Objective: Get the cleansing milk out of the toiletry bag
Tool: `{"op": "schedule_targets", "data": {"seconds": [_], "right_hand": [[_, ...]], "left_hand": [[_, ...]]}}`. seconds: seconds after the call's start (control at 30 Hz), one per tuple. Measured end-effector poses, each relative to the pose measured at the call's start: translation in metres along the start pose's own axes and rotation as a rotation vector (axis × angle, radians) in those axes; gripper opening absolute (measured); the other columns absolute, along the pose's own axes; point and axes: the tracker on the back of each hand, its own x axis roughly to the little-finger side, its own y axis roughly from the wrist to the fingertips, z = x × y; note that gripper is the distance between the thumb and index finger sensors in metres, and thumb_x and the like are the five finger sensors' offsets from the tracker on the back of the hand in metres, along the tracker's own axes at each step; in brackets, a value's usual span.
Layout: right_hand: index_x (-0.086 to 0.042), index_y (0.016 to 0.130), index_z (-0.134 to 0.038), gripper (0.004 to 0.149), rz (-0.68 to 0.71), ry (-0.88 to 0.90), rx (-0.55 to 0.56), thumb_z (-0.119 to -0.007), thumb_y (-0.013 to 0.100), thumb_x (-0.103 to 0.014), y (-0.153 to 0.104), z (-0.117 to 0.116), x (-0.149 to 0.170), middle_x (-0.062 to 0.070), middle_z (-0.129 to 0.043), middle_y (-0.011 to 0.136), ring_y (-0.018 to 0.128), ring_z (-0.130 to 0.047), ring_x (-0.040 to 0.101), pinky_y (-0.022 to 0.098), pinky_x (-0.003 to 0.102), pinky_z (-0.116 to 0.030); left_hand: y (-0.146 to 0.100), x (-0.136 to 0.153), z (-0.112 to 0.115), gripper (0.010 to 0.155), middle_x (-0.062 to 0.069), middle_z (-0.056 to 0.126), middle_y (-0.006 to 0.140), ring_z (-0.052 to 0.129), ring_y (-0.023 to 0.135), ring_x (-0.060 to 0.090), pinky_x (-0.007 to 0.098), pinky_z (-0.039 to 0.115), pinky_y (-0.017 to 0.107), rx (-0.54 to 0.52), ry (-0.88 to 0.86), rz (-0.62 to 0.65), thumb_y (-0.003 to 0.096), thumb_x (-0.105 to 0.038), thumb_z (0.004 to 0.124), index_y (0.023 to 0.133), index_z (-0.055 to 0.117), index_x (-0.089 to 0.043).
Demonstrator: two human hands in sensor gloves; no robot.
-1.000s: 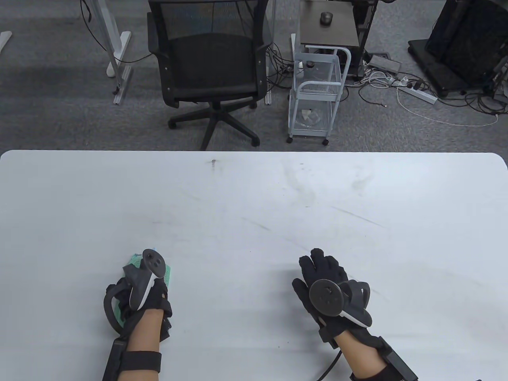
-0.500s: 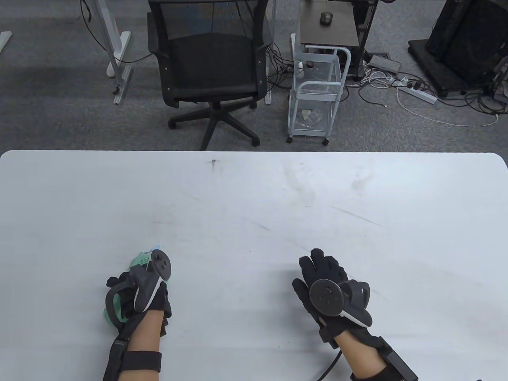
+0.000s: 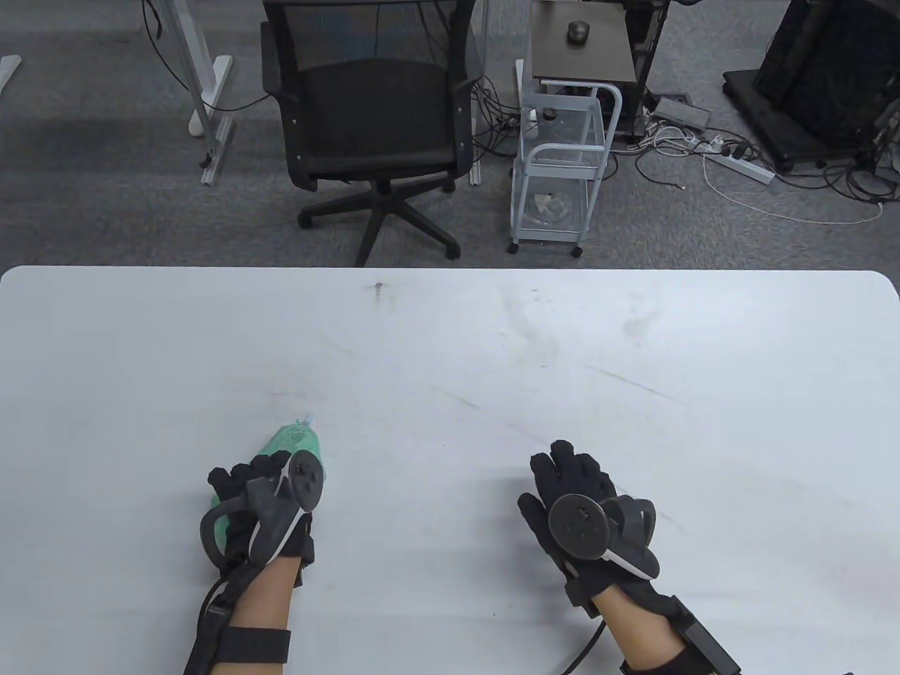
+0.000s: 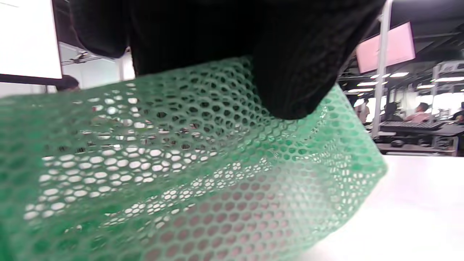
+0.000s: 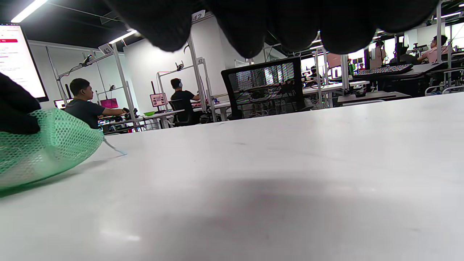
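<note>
A green mesh toiletry bag (image 3: 295, 439) lies at the near left of the white table (image 3: 450, 351), its far end sticking out past my left hand. My left hand (image 3: 256, 503) grips it from above. In the left wrist view the mesh (image 4: 181, 174) fills the frame under my gloved fingers (image 4: 290, 72), with a pinkish shape showing dimly inside. The bag also shows at the left of the right wrist view (image 5: 47, 148), lifted a little at its tip. My right hand (image 3: 573, 496) rests flat and empty on the table, well to the right. The cleansing milk is not plainly visible.
A black office chair (image 3: 373, 119) and a small white cart (image 3: 559, 176) stand on the floor beyond the table's far edge. Cables and a power strip (image 3: 738, 165) lie at the far right.
My left hand has moved right and forward with the bag, turning it so its far end now points further out. My right hand has not moved.
</note>
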Motion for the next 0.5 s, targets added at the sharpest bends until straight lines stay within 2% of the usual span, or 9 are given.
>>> {"op": "schedule_targets", "data": {"seconds": [0.3,0.5], "right_hand": [[0.001,0.105,-0.07,0.063,0.0,0.002,-0.002,-0.078,0.059,-0.04,0.0,0.0,0.0,0.039,-0.059,0.112,0.087,-0.065,0.074,0.06,0.076,-0.06],[0.002,0.105,-0.07,0.063,0.001,0.003,-0.005,-0.078,0.059,-0.04,0.001,-0.001,0.0,0.039,-0.059,0.112,0.087,-0.066,0.073,0.06,0.076,-0.06]], "left_hand": [[-0.014,-0.018,-0.012,0.039,0.005,0.105,0.087,0.102,0.08,0.04,0.066,0.066,0.071,-0.054,-0.079,0.15,0.0449,-0.033,0.098,0.082,0.097,-0.02],[-0.028,-0.037,-0.019,0.039,0.004,0.105,0.088,0.102,0.082,0.039,0.066,0.066,0.072,-0.079,-0.116,0.304,0.0447,-0.034,0.098,0.082,0.097,-0.021]]}}
